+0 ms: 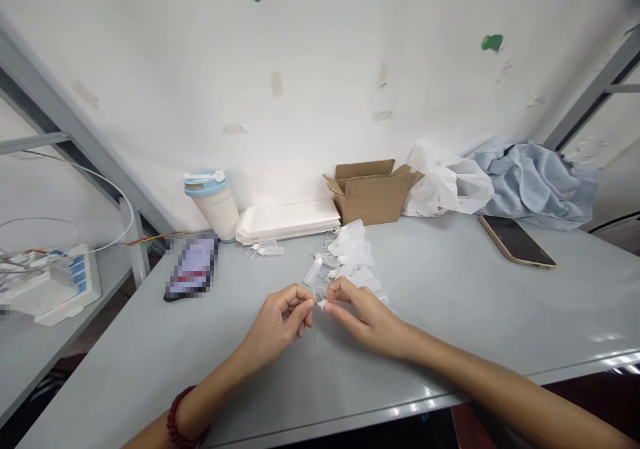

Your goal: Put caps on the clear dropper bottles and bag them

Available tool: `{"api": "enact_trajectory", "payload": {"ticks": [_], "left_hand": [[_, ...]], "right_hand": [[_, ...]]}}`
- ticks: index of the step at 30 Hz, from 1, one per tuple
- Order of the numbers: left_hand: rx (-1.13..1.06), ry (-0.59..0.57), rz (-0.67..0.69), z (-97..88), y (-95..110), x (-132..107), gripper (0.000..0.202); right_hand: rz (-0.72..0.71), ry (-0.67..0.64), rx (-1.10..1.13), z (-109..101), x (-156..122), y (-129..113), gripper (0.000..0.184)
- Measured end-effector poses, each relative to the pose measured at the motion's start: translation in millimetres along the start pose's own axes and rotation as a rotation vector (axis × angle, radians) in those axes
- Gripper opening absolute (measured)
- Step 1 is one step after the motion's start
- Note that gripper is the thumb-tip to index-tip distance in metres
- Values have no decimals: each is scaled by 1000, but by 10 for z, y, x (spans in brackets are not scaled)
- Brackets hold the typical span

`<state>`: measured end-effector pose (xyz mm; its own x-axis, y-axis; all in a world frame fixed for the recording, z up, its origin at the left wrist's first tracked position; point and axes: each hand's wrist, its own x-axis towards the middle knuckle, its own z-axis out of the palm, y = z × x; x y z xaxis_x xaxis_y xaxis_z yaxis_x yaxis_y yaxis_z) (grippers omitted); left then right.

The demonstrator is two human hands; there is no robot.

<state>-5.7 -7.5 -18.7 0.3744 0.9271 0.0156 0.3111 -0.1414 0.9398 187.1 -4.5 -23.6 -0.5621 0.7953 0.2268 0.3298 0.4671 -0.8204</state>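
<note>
Above the front part of the table, my left hand point(286, 316) and my right hand point(364, 317) meet fingertip to fingertip. Between the right thumb and forefinger is the white tip of a small plastic dropper bottle point(323, 304), with a thin looped strap showing above it. The bottle's body is hidden by the fingers. My left thumb and forefinger are pinched beside that tip; what they hold is too small to make out. Just beyond my hands lies a pile of small translucent dropper bottles point(353, 249) with strap loops. One separate dropper bottle point(313, 270) lies at the pile's left.
On the grey table point(450, 296), a few dropper bottles point(267, 249) lie before a stack of white envelopes point(293, 219). Along the back stand a lidded cup point(217, 209), an open cardboard box point(373, 199), a plastic bag point(443, 182) and blue cloth point(535, 182). A phone point(517, 239) lies right.
</note>
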Motion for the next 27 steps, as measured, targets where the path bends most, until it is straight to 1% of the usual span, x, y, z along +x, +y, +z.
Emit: {"api": "enact_trajectory", "payload": {"ticks": [5, 8, 12, 16, 18, 22, 27], "left_hand": [[-9, 2, -7, 40, -3, -17, 20], [-12, 12, 13, 39, 13, -19, 19], [0, 18, 61, -52, 69, 1, 15], [-5, 17, 54, -166, 105, 35, 26], [-10, 8, 39, -191, 108, 47, 26], [5, -4, 37, -190, 105, 47, 20], [36, -19, 58, -154, 83, 14, 19]], "right_hand": [[-6, -4, 8, 6, -5, 11, 10], [-22, 8, 3, 17, 2, 8, 9], [-65, 48, 45, 35, 25, -34, 6], [-59, 90, 54, 34, 36, -68, 7], [-45, 97, 64, 27, 37, -64, 8], [-50, 100, 85, 12, 39, -48, 9], [-59, 72, 75, 18, 27, -48, 6]]}}
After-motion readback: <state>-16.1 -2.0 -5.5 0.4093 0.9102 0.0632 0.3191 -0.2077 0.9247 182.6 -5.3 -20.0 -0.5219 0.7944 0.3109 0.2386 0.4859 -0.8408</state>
